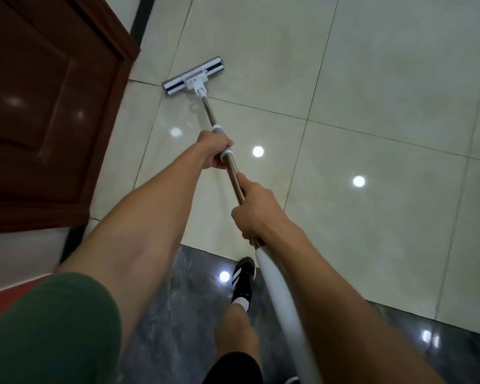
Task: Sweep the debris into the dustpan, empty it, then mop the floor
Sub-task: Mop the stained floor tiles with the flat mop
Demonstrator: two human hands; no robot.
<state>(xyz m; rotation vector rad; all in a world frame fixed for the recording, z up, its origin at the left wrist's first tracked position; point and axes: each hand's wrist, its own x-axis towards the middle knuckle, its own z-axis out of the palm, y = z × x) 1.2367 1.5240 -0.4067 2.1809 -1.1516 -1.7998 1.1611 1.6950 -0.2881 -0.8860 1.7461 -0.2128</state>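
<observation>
We grip the mop handle (234, 178) with both fists — left hand (214, 151) above, right hand (257, 210) mid-frame — mop head (193, 76) flat on the floor (372, 79), upper left.

Both bare forearms reach forward and down, nearly straight at the elbows. The left hand (215, 149) sits farther out, its fingers (224, 142) curled round the slim metal mop pole (234, 176) at a grey-and-white collar. The right hand (257, 210) grips the same pole nearer the body, knuckles up, thumb lying along the shaft. A green short sleeve (50, 328) covers the left upper arm. Below, one bare leg steps forward in a black shoe with white stripes (244, 281).
</observation>
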